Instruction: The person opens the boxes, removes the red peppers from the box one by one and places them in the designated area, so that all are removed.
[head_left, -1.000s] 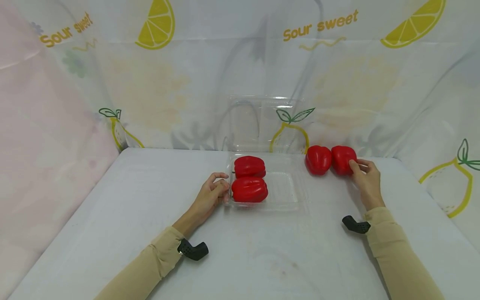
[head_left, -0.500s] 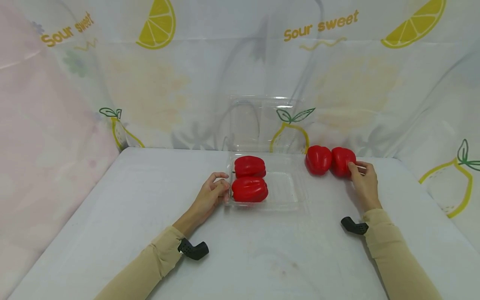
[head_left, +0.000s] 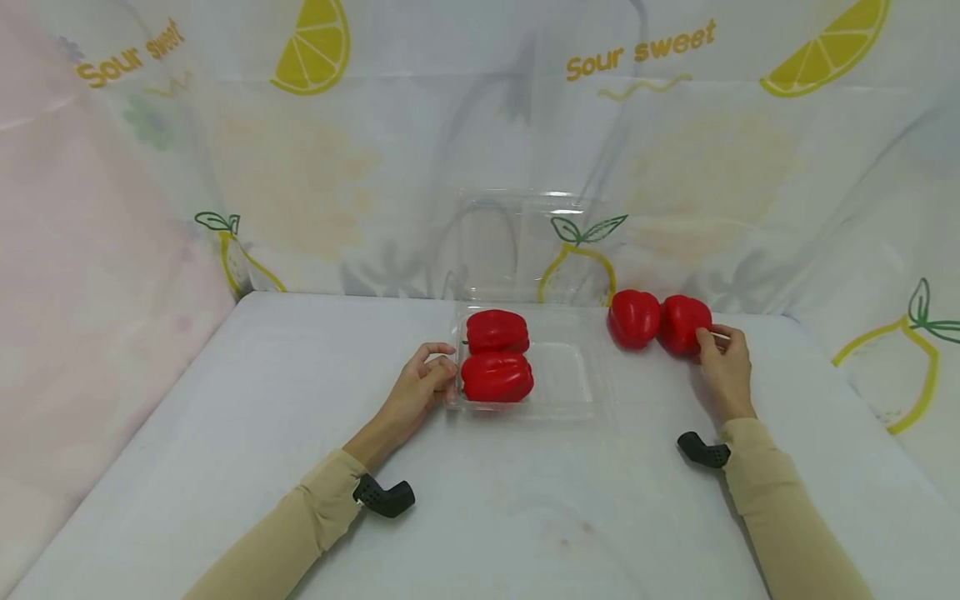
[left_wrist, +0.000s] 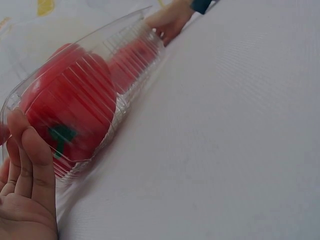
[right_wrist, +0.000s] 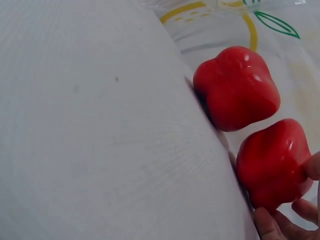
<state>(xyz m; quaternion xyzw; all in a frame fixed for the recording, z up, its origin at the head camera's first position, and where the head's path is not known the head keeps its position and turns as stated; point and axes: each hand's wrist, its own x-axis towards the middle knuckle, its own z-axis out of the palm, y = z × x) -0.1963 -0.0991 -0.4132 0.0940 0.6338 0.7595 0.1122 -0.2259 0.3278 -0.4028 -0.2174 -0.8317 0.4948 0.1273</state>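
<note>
Two red bell peppers, the rear pepper and the front pepper, lie on their sides in the left half of a clear plastic container. My left hand touches the container's left wall. In the left wrist view its fairly straight fingers meet the wall and rim beside a pepper's green stem. On the right, my right hand grips the outer bell pepper between thumb and fingers. In the right wrist view, fingertips reach its lower end. Another bell pepper sits just left of it.
The container's clear lid stands up against the lemon-print curtain at the back. A white cloth covers the table. A black wrist device sits on the left sleeve, a similar device on the right.
My right hand has shifted slightly left and toward me, and the outer pepper has tilted and slid slightly nearer. My left hand stays at the container's wall.
</note>
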